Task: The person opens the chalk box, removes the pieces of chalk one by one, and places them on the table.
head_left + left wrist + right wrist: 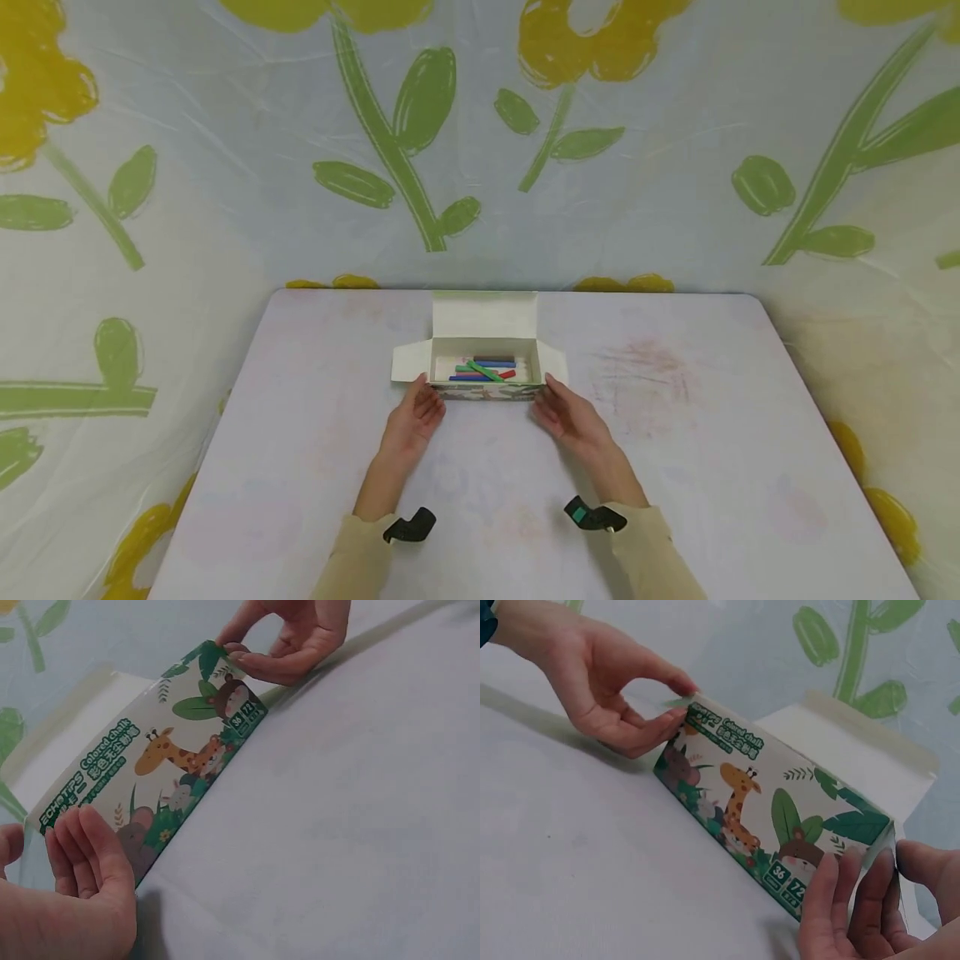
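A chalk box (487,392) stands on the table with its lid up and side flaps spread. Its front panel, printed "Colored chalk" with a giraffe and other animals, shows in the left wrist view. Several chalk sticks lie inside, among them a green one (483,370), a red one (507,374) and a dark one (493,359). My left hand (411,421) holds the box's left front corner, fingers along the front and thumb at the side. At the opposite front corner my right hand (577,421) grips it the same way.
The box rests toward the back of a pale table (315,467). Reddish-brown smudges (645,379) mark the tabletop to its right. Behind hangs a cloth (637,208) with yellow flowers and green stems. Both wrists wear a black device (411,527).
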Tool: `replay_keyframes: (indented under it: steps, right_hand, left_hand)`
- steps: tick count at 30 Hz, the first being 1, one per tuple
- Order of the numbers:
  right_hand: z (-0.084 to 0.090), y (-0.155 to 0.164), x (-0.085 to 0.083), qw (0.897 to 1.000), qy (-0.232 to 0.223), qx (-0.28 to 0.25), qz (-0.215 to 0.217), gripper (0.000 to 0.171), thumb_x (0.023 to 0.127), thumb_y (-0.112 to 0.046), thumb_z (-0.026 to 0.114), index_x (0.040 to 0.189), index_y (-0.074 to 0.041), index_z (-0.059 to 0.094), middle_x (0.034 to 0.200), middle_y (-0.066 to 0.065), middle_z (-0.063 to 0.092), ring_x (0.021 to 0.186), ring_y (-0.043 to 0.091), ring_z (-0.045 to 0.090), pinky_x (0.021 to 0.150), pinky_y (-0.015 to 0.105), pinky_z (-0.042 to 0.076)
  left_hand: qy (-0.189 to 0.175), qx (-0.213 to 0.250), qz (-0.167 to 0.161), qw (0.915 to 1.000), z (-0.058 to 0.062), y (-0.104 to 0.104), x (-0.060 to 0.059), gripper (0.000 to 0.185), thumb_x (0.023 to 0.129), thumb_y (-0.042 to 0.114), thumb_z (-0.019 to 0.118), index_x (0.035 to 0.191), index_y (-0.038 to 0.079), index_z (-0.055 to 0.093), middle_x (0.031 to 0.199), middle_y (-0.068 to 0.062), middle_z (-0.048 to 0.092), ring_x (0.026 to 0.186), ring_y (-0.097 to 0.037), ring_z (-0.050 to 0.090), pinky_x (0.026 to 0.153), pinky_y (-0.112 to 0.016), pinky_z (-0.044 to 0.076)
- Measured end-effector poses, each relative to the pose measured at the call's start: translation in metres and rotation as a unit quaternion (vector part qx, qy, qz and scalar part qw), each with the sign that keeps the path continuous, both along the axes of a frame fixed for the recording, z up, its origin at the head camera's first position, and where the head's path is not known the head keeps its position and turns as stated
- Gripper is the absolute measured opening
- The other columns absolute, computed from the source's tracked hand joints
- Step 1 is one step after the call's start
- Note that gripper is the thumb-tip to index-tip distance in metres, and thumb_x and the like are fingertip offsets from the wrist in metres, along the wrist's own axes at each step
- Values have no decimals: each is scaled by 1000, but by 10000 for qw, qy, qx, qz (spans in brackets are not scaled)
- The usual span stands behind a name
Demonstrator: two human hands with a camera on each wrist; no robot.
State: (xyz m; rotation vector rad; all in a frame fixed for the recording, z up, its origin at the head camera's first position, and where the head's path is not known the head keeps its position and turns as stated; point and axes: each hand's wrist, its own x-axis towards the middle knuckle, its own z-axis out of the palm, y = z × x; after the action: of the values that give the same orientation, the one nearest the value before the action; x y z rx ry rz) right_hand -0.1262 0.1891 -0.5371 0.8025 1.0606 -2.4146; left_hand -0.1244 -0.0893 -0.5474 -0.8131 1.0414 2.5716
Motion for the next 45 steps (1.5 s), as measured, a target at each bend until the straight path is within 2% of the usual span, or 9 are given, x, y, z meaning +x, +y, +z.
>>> replay_keyframes:
  steps: [5, 10, 16, 19, 23, 28, 35, 41, 45]
  right_hand:
    - [2, 0, 4, 9970, 358, 689, 55, 11, 103, -21, 66, 104, -10, 65, 92, -1, 69, 96, 16, 69, 102, 37, 54]
    - [5, 2, 7, 9846, 595, 1632, 198, 30, 98, -33, 72, 108, -6, 66, 92, -1, 67, 94, 15, 69, 93, 32, 59]
    - [14, -2, 13, 9599, 929, 2539, 739, 56, 97, -42, 72, 124, 6, 63, 96, 0, 70, 91, 12, 70, 87, 27, 59]
    - [21, -5, 17, 9451, 1240, 2828, 1075, 57, 97, -41, 72, 122, 9, 64, 100, 7, 72, 91, 14, 71, 86, 27, 60]
    - [31, -9, 18, 9178, 1831, 3166, 1546, 51, 98, -37, 71, 119, 10, 66, 106, 17, 72, 91, 17, 72, 86, 29, 61]
    - [45, -17, 10, 8736, 2799, 3566, 1770, 40, 100, -28, 70, 117, 8, 67, 103, 25, 72, 89, 23, 71, 86, 35, 62]
    - [50, -28, -16, 7798, 4107, 4355, 1832, 21, 101, -20, 69, 111, -2, 70, 101, 19, 73, 91, 32, 71, 83, 29, 58]
    - [43, -39, -39, 7165, 4490, 4855, 2219, 21, 99, -15, 71, 113, 2, 69, 100, 12, 73, 92, 28, 71, 85, 39, 61]
    - [38, -44, -49, 6789, 4634, 5099, 2539, 22, 98, -10, 71, 114, 4, 68, 100, 12, 73, 92, 26, 71, 84, 41, 61]
  left_hand:
    - [112, -643, -316, 9974, -1, 7, 3, 46, 95, 40, 74, 98, -4, 62, 90, -9, 65, 80, -16, 67, 80, -26, 61]
    - [299, -1200, -696, 9899, 1, 16, 2, 50, 91, 42, 79, 100, -5, 66, 88, -10, 71, 77, -16, 69, 77, -27, 62]
    - [373, -1538, -834, 9839, 5, 22, 1, 51, 96, 42, 73, 104, -8, 66, 89, -10, 72, 77, -15, 69, 75, -26, 61]
    - [449, -1509, -825, 9841, 5, 24, 1, 48, 99, 37, 70, 108, -10, 65, 88, -10, 72, 77, -14, 70, 76, -25, 61]
    - [480, -1451, -762, 9853, 4, 26, 1, 42, 102, 31, 66, 108, -11, 66, 88, -9, 72, 78, -15, 71, 76, -26, 61]
    - [458, -1357, -701, 9872, 5, 28, 3, 34, 104, 26, 62, 104, -8, 68, 88, -9, 72, 84, -18, 72, 77, -26, 61]
    - [484, -1268, -684, 9884, 6, 30, 4, 34, 105, 24, 58, 106, -9, 65, 87, -7, 71, 82, -14, 70, 76, -23, 60]
    - [442, -1248, -667, 9890, 7, 32, 4, 35, 105, 25, 59, 108, -9, 65, 87, -6, 70, 80, -12, 69, 75, -22, 59]
    - [409, -1184, -671, 9898, 7, 33, 4, 36, 105, 26, 58, 108, -9, 64, 88, -7, 70, 81, -12, 69, 75, -22, 59]
